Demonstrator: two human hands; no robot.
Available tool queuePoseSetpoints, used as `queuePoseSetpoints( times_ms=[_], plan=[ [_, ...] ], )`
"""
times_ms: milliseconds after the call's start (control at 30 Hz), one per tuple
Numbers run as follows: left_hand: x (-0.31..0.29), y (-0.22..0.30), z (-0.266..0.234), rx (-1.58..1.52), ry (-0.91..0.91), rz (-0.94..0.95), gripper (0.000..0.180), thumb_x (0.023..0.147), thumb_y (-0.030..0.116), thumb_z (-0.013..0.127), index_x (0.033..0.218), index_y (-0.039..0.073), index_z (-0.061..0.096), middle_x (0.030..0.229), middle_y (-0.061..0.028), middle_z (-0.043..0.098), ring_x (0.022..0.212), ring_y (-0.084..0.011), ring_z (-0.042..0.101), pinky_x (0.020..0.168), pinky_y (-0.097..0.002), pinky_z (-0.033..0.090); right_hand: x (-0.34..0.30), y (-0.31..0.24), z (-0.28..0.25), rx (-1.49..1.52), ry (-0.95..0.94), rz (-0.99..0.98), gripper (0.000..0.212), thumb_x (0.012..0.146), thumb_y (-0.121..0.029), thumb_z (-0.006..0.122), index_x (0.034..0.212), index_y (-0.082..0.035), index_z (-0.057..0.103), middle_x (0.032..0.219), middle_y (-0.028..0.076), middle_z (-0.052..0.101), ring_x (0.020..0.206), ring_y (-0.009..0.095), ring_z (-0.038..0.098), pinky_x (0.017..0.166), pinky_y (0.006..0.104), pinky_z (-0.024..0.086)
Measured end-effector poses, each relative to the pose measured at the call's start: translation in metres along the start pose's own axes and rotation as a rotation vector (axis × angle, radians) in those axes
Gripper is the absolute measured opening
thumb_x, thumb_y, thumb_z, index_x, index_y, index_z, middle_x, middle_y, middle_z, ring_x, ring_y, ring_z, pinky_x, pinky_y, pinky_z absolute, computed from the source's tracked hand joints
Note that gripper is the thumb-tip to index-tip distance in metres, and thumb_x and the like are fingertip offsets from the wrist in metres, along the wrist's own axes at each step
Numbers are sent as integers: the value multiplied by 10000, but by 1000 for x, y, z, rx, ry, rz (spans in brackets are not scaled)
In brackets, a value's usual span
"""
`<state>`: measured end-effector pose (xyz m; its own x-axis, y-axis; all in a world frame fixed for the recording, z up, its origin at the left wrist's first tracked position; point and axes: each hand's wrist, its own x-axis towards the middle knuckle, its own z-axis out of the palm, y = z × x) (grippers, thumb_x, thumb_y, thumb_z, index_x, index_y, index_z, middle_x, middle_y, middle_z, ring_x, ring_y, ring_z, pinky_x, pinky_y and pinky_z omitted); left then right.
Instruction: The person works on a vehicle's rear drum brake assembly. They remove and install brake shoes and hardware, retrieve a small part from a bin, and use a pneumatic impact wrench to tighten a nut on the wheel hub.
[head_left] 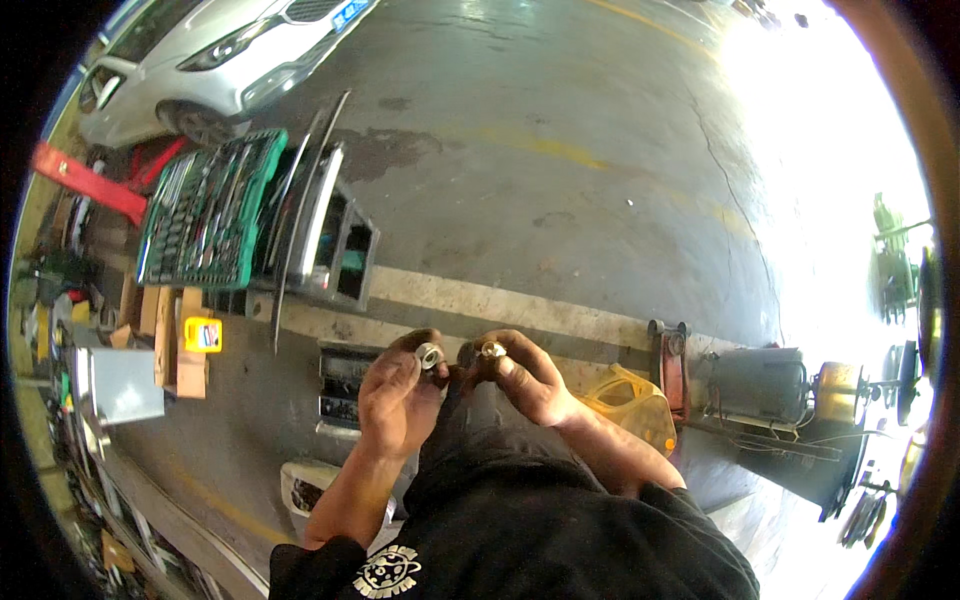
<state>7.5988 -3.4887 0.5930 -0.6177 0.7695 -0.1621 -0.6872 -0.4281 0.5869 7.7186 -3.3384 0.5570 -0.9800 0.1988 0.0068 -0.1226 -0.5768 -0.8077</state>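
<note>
Between the thumb and fingers of my left hand is a small silvery metal ring-shaped fitting, its round opening turned up. My right hand pinches a small brass-coloured metal fitting, which also shows a round end. Both hands are close together in front of my body, and the two fittings are apart. Dark stains cover the fingers. What lies under the fingertips is hidden.
To the left, a green socket-tool case lies open on a tool cart. A silver car stands beyond it. Near my right arm are a yellow plastic bag and a red floor jack, with a motor-like machine farther right.
</note>
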Motion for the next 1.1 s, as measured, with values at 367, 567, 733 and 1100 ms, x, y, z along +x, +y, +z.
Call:
queuePoseSetpoints(
  times_ms=[367, 567, 733, 1100],
  plan=[
    [333, -15, 46, -171, -23, -344, 262, 957, 173, 488, 1090, -32, 581, 950, -116, 628, 881, -224, 606, 855, -378, 490, 197, -140, -178, -757, 421, 15, 362, 914, -192, 588, 1169, 44, 485, 1040, 196, 643, 984, 234, 638, 831, 354, 507],
    [507, 1, 104, -35, -122, -415, 235, 955, 150, 500, 1092, -15, 594, 945, -89, 646, 882, -211, 616, 848, -396, 497, 312, -237, -241, -957, 498, -169, 353, 857, -139, 653, 1144, 11, 513, 993, 187, 646, 881, 285, 666, 738, 367, 538],
    [659, -25, 135, 88, -141, -436, 227, 948, 129, 510, 1107, -17, 581, 957, -86, 643, 888, -198, 614, 857, -381, 487, 403, -285, -350, -1071, 524, -240, 369, 839, -153, 672, 1136, 1, 518, 952, 186, 645, 874, 324, 652, 752, 388, 523],
    [982, -24, 224, 74, -53, -343, 213, 933, 190, 559, 1064, 29, 609, 916, -56, 635, 841, -182, 577, 827, -371, 466, 640, -445, -591, -10, 426, 49, 314, 856, -34, 488, 1159, 49, 493, 958, 130, 601, 879, 193, 598, 792, 336, 482]
  ],
)
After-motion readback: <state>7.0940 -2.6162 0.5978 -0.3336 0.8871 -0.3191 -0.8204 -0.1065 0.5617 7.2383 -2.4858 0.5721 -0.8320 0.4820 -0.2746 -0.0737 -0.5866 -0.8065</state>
